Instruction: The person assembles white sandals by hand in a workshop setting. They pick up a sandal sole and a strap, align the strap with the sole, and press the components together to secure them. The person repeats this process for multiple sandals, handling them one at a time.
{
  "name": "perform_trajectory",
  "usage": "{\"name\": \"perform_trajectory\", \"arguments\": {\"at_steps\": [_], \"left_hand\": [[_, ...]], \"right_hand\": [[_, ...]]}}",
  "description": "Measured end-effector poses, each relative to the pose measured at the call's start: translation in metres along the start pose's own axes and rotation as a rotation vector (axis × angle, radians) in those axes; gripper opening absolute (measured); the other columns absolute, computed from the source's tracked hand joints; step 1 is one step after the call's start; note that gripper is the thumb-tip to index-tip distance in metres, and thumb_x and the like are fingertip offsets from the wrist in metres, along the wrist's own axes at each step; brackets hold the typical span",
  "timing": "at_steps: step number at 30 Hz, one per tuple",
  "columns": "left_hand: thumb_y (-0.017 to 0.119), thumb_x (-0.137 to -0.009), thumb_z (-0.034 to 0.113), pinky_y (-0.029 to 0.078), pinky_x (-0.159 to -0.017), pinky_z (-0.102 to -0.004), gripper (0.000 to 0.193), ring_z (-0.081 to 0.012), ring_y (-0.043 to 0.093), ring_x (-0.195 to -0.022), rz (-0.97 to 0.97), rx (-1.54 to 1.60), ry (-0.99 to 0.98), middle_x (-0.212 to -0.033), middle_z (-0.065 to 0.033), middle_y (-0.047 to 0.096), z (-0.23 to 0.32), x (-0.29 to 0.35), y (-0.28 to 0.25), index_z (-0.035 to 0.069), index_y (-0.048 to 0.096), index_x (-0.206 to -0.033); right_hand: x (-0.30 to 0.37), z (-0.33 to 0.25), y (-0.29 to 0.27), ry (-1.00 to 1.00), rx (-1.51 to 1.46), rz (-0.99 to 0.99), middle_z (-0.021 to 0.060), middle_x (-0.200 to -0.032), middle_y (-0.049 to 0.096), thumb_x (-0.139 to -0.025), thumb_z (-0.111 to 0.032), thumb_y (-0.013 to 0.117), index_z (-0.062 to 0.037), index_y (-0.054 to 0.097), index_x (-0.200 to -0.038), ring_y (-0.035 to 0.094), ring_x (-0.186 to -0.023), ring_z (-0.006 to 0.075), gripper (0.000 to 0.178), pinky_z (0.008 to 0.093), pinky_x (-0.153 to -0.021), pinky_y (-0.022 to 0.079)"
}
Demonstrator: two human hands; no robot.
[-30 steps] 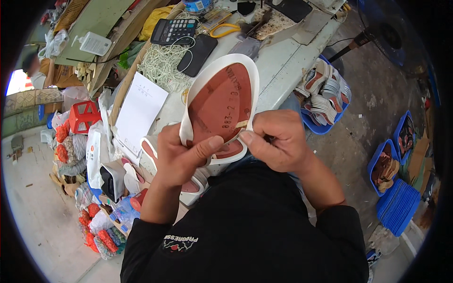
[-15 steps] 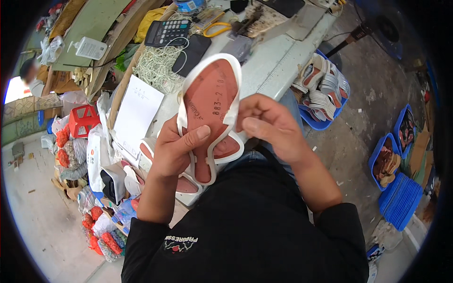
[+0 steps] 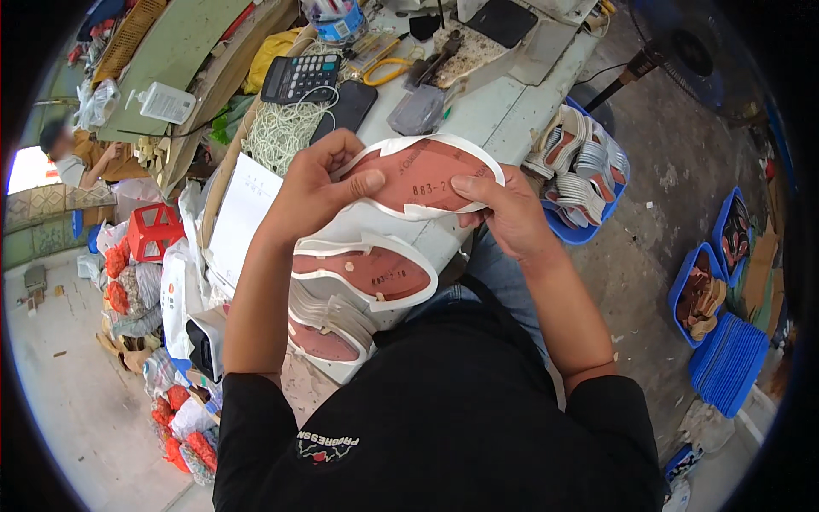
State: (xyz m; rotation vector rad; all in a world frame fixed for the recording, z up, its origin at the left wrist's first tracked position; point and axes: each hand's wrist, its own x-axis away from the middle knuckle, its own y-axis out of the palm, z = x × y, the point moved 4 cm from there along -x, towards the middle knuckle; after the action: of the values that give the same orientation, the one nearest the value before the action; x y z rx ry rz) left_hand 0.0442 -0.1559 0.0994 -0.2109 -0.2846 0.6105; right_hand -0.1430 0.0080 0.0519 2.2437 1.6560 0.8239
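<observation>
Above the table's near edge I hold a reddish-brown insole (image 3: 414, 177) with a white strip around its rim. It lies sideways, roughly level, with printed marks on its face. My left hand (image 3: 328, 181) is closed on its left end, thumb on top. My right hand (image 3: 512, 209) grips the right end, its thumb pressed on the face near the rim. Just below, a similar white-edged insole (image 3: 375, 275) lies at the table edge. Beside it is a stack of more white-edged insoles (image 3: 328, 328), nearer my body.
A calculator (image 3: 300, 78), tangled white cord (image 3: 277, 132) and yellow-handled scissors (image 3: 386, 71) lie on the table (image 3: 486, 115). Paper (image 3: 243, 226) is at the left. To the right, a blue basket (image 3: 589, 229) holds shoe parts, near a fan (image 3: 687, 53). More blue baskets (image 3: 682, 320) stand on the floor.
The held insole has turned from upright to sideways. My right hand, formerly at its side edge, now grips its right end. The insole and stack below have come into fuller view.
</observation>
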Motion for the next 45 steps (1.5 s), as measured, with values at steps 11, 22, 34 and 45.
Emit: {"name": "perform_trajectory", "arguments": {"at_steps": [11, 22, 34, 45], "left_hand": [[0.081, -0.094, 0.024, 0.042, -0.065, -0.0175, 0.028, -0.0005, 0.056, -0.076, -0.222, 0.212, -0.002, -0.087, 0.006, 0.063, -0.006, -0.087, -0.028, 0.006, 0.062, -0.103], [0.08, -0.094, 0.02, 0.047, -0.063, -0.0167, 0.028, -0.0034, 0.062, -0.078, -0.167, 0.26, -0.09, -0.096, 0.0003, 0.069, -0.013, -0.078, -0.064, 0.003, 0.066, -0.112], [0.071, -0.099, 0.01, 0.052, -0.07, -0.0196, 0.015, -0.0074, 0.065, -0.08, 0.031, 0.52, -0.089, -0.094, -0.0049, 0.073, -0.027, -0.026, -0.05, 0.0, 0.067, -0.11], [0.075, -0.097, 0.017, 0.05, -0.078, -0.023, 0.02, -0.007, 0.065, -0.082, 0.179, 0.499, -0.127, -0.096, -0.002, 0.075, -0.028, 0.011, 0.004, 0.002, 0.07, -0.108]], "right_hand": [[-0.035, -0.023, -0.001, -0.2, 0.062, 0.042, -0.0007, -0.086, 0.071, -0.097, -0.026, 0.074, -0.0041, 0.076, -0.104, 0.057, -0.066, 0.0056, 0.023, 0.0224, -0.059, 0.043], [-0.075, -0.016, 0.015, -0.47, 0.214, 0.208, -0.001, -0.079, 0.065, -0.081, -0.033, 0.09, -0.002, 0.069, -0.086, 0.053, -0.068, 0.0066, 0.038, 0.0254, -0.06, 0.044], [-0.079, -0.024, 0.03, -0.519, 0.338, 0.474, -0.0034, -0.061, 0.05, -0.071, -0.035, 0.096, -0.0095, 0.045, -0.067, 0.044, -0.056, 0.008, 0.057, 0.0296, -0.049, 0.041], [-0.08, -0.024, 0.028, -0.484, 0.218, 0.406, -0.0054, -0.064, 0.051, -0.076, -0.027, 0.091, -0.0113, 0.045, -0.067, 0.043, -0.058, 0.004, 0.049, 0.0239, -0.049, 0.036]]}}
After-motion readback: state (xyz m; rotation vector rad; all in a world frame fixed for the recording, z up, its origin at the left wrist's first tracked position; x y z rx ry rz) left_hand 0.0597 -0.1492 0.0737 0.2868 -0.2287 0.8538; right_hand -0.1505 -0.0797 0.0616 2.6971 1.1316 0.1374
